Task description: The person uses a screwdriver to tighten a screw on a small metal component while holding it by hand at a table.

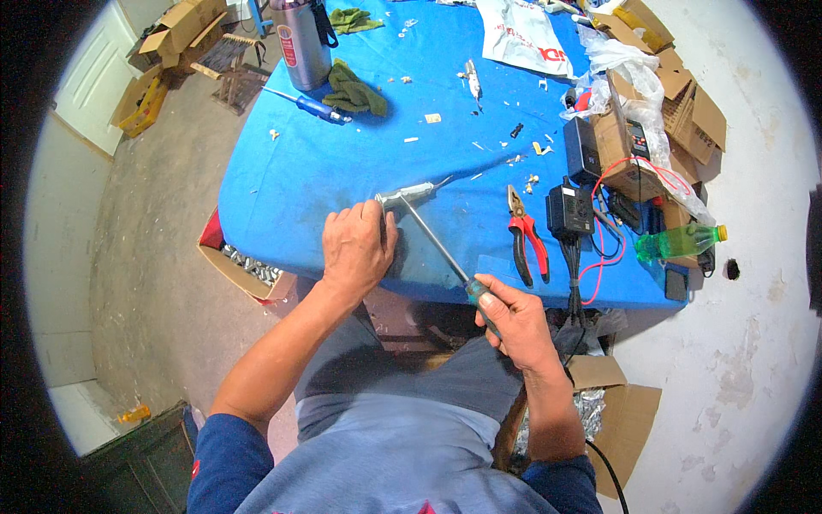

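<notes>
My left hand (358,247) is closed round the near end of a silvery metal tube-like part (418,192) lying over the blue cloth. A thin pointed tip sticks out of the part's far end. In my right hand (521,327) is a screwdriver (439,247), gripped by its dark green handle with the thumb along it. Its long shaft slants up and left, and the end meets the side of the metal part; whether it sits in an opening is too small to tell. Right of the shaft lie pliers (521,226) with red and black handles.
The blue cloth (300,180) bears small scraps, a steel flask (301,47), a green glove (355,88) and a blue-handled screwdriver (312,107). At right stand a black adapter (569,208) with cables, a green bottle (676,243) and cardboard boxes. A box of metal parts (253,267) stands below the table's left edge.
</notes>
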Available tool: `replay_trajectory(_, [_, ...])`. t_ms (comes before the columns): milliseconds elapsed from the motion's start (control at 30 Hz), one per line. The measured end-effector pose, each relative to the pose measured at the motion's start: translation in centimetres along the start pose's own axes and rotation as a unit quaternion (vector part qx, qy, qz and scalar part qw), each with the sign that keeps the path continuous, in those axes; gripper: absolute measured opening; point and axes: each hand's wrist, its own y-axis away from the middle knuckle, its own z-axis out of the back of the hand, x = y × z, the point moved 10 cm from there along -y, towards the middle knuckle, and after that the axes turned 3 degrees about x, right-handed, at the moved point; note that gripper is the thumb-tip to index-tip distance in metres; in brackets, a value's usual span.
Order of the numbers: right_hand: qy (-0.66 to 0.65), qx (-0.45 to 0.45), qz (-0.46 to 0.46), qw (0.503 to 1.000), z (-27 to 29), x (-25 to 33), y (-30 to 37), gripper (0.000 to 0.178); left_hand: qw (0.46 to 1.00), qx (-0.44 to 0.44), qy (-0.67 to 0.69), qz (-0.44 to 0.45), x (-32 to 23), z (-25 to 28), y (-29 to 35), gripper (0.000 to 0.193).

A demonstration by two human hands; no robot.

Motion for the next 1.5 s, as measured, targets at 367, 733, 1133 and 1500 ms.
replay_trajectory(367, [-0.026,-0.039,0.010,0.999,-2.6,-1.3,1.8,0.039,0.999,0.019,-0.026,-0.010,0.5,-0.3,0.3,0.016])
replay_trajectory(733, [-0.114,-0.032,-0.001,0.993,-4.1,-1.7,4.4,0.046,0.985,0.059,0.112,0.114,1.6,0.5,0.5,0.030])
replay_trajectory(1133, [-0.239,0.009,-0.014,0.971,-5.6,-1.5,7.8,0.042,0.847,0.079,0.484,0.204,3.7,0.5,5.3,0.042])
replay_trajectory(1500, [-0.404,0.122,-0.074,0.904,-7.6,-1.7,11.2,0.042,0.751,0.066,0.617,0.225,3.0,-2.5,4.3,0.052])
